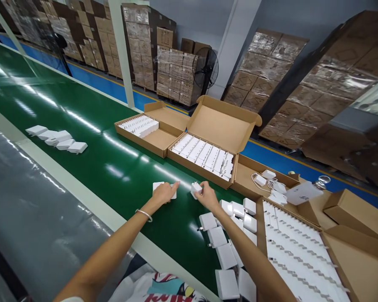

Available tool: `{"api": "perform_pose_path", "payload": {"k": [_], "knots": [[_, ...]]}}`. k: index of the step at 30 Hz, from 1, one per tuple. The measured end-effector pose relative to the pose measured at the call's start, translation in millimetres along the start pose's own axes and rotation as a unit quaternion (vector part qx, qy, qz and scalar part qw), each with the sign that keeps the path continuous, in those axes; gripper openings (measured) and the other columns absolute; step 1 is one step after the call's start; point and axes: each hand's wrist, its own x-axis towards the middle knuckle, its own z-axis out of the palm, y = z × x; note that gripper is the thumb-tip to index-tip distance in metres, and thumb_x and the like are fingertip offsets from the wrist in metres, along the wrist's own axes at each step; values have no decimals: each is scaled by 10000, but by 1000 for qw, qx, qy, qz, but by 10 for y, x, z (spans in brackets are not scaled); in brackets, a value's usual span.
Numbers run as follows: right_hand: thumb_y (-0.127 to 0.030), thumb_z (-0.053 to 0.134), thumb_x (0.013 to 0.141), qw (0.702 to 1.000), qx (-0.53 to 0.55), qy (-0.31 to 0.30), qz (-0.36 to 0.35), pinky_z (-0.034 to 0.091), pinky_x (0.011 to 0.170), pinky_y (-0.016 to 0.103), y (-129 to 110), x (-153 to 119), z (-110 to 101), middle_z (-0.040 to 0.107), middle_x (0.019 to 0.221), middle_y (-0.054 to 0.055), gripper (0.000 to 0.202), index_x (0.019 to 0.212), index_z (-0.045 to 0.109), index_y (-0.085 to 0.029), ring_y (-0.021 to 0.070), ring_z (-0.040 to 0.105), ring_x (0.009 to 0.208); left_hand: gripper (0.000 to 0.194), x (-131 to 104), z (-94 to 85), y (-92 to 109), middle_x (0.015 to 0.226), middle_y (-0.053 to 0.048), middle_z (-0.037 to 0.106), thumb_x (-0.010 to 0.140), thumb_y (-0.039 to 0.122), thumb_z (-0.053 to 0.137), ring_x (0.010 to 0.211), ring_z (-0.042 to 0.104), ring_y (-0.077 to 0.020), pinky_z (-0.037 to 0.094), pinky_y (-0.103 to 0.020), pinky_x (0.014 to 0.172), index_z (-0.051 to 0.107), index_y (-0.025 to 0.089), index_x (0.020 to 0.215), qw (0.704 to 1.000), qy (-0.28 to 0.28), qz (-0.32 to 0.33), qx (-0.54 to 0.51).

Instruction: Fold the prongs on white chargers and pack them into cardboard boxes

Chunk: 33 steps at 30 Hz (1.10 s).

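Right by me, loose adapters [226, 256] crowd the green bench [113, 184] beside my right forearm, and next to them sits an open carton [261, 224] filled with slanting rows of white blocks [296, 247]. Further out, here's my right hand [208, 197], fingers pinched round one white adapter [195, 188]! Just left of it, my left hand [164, 193], pale bangle [145, 214] on the wrist, curls over white pieces [158, 186] that peek out on both sides; gripping or merely resting, I cannot tell. Beyond my hands, a lidded box [222, 121] stands open and packed with rows, touching a part-filled box [162, 140] on its left. Off to the left, a small cluster [63, 136] of white blocks lies on the green. Farthest back: a black fan [205, 67] and wrapped carton stacks [173, 77].
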Motion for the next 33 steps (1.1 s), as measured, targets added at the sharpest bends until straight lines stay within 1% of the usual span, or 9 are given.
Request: {"api": "perform_pose_path", "payload": {"k": [4,6,9,11,14,22,25,29,33], "knots": [[-299,610,660,995,42,-90,-34,424,576,255,-133,-110,202,559,804,20,604,1173,310,-188,153,558,639,584,-35,-58,4,614,-89,630,844,460,190,514,575,-169,428,-269,538,645,115,721,998,-30,52,-30],[-337,655,621,993,27,-112,-32,432,614,286,-163,-156,196,506,1032,90,794,1276,220,-220,185,563,749,393,-47,-125,-70,874,-91,641,802,400,356,756,599,-212,434,-310,688,607,154,978,996,-2,85,-17],[-427,705,548,993,-40,-102,-39,411,728,378,-209,-177,163,309,1263,131,1011,1341,90,-306,284,488,983,556,-16,-187,-213,1179,-73,504,580,230,626,1058,462,-292,348,-389,871,520,253,1126,992,15,127,13],[-444,694,559,991,-81,-101,-43,392,757,412,-241,-168,174,295,1265,113,926,1320,177,-337,311,456,1025,526,24,-179,-293,1143,-82,513,511,160,659,1063,447,-308,337,-407,884,580,246,1024,991,7,135,19],[-404,646,632,990,-99,-97,-27,393,744,396,-259,-147,223,350,1194,94,694,1246,332,-328,281,486,973,366,75,-136,-377,1013,-115,549,629,252,602,994,490,-301,375,-423,834,579,191,989,993,27,117,-6],[-283,663,621,991,31,-95,-90,379,811,347,-147,-91,306,434,1151,79,825,1315,217,-255,227,472,983,409,-31,51,-390,999,-90,581,796,391,398,644,575,-133,465,-252,577,549,131,1074,976,-22,148,-161],[-300,704,572,985,85,-117,-94,386,813,351,-99,-78,284,453,1131,78,925,1326,176,-215,223,479,957,436,-79,16,-329,904,-72,616,764,324,455,685,574,-154,457,-263,636,497,131,1153,976,-20,157,-150],[-273,728,538,976,115,-151,-110,403,786,334,-77,-77,202,484,1054,43,731,1187,394,-224,208,485,918,371,-97,-30,-216,1047,-98,579,740,219,463,853,558,-201,417,-301,776,531,142,1096,986,4,134,-96],[-208,720,516,967,177,-165,-79,440,665,288,-126,-127,231,500,974,21,647,1098,437,-226,166,521,781,364,-149,4,-117,1023,-143,575,779,202,404,982,509,-284,355,-389,845,494,115,1120,995,37,91,-36]]}}
